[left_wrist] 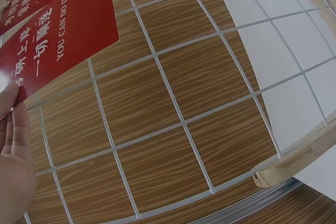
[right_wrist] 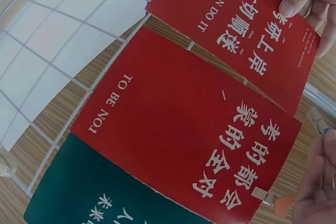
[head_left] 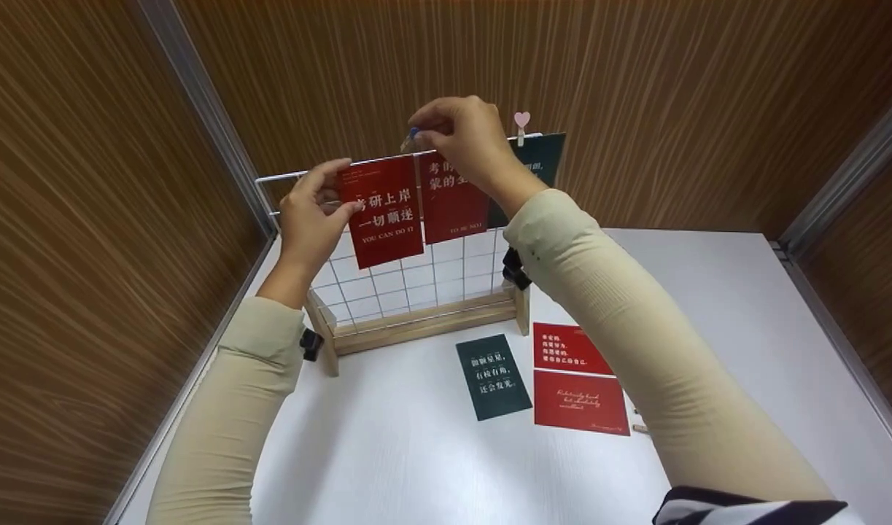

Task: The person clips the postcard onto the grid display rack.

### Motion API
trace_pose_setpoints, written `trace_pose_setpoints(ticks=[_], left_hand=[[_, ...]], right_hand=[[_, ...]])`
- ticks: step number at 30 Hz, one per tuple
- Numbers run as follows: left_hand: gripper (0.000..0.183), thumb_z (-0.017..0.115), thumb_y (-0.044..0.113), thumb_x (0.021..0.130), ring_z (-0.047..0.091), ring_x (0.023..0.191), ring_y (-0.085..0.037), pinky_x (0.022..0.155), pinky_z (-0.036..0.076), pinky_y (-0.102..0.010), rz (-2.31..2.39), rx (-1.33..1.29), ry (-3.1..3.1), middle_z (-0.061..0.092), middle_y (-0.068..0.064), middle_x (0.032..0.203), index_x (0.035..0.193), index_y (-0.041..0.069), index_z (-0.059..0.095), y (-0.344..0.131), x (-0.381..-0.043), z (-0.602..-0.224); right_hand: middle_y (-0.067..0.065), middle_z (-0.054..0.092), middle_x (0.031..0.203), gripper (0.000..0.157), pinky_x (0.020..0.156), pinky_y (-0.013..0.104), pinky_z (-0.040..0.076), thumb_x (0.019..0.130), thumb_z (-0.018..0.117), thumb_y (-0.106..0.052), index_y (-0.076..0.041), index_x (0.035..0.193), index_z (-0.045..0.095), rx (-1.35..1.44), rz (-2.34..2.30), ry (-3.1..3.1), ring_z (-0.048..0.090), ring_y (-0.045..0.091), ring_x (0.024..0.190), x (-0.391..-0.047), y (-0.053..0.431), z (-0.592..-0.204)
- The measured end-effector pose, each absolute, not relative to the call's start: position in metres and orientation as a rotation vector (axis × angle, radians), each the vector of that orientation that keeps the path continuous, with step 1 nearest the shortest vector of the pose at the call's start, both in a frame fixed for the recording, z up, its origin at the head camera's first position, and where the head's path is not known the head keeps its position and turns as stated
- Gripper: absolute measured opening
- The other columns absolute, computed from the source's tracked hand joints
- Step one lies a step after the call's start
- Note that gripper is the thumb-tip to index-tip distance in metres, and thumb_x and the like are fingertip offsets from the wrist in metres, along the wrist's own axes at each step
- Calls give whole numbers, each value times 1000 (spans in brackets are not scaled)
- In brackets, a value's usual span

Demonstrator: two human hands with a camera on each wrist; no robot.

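Note:
My left hand (head_left: 307,219) pinches the left edge of a red card (head_left: 384,211) printed "YOU CAN DO IT", held upright against the top of a white wire grid (head_left: 446,266). Just above the top wire, my right hand (head_left: 475,138) pinches a small wooden clothespin (right_wrist: 317,120) with a blue decoration. Beside the held card hangs another red card (right_wrist: 184,124), fixed by a clothespin with an orange decoration (right_wrist: 283,205). Farther right, a dark green card (head_left: 537,157) hangs under a clothespin with a pink heart (head_left: 521,120). The right forearm partly covers the hanging cards.
The grid stands in a wooden base (head_left: 424,324) on a white table (head_left: 387,437). A green card (head_left: 493,375) and two red cards, one upper (head_left: 566,348) and one lower (head_left: 580,401), lie in front. A clothespin (head_left: 640,429) lies beside them. Wood-grain panels (head_left: 329,73) surround the table.

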State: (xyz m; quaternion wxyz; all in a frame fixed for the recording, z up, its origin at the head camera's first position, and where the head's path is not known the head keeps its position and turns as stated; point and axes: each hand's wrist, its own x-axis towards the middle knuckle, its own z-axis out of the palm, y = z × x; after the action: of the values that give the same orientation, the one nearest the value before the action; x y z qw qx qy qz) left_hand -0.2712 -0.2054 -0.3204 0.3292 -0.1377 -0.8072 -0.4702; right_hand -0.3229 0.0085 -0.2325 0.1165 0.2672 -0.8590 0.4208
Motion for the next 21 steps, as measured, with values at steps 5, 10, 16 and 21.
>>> trace_pose_setpoints(ticks=[5, 10, 16, 21], left_hand=[[47, 73, -4, 80, 62, 87, -16, 78, 54, -26, -1200, -345, -2119, 62, -11, 104, 125, 4, 60, -201, -271, -321], [47, 72, -2, 82, 61, 89, -16, 80, 53, -26, -1173, -341, -2113, 61, -12, 106, 126, 5, 60, -198, -270, -321], [46, 72, -2, 82, 61, 89, -15, 80, 53, -26, -1155, -323, -2107, 61, -12, 107, 126, 5, 60, -195, -271, -322], [46, 72, -3, 82, 61, 89, -17, 79, 53, -25, -1143, -319, -2107, 61, -12, 106, 126, 6, 60, -193, -271, -322]], right_hand=[[-1, 69, 104, 19, 84, 17, 47, 94, 60, -9, -9, 108, 71, 775, 1161, -2563, 63, 6, 93, -321, 6, -230], [-1, 70, 102, 18, 84, 18, 48, 94, 60, -12, -11, 107, 72, 777, 1106, -2585, 63, 6, 92, -318, 4, -229], [-2, 70, 103, 19, 85, 19, 48, 95, 59, -14, -12, 108, 73, 756, 1059, -2607, 63, 7, 95, -317, 3, -228], [-2, 70, 103, 20, 86, 19, 48, 95, 58, -13, -12, 108, 73, 761, 1026, -2606, 64, 8, 95, -319, 3, -228]])
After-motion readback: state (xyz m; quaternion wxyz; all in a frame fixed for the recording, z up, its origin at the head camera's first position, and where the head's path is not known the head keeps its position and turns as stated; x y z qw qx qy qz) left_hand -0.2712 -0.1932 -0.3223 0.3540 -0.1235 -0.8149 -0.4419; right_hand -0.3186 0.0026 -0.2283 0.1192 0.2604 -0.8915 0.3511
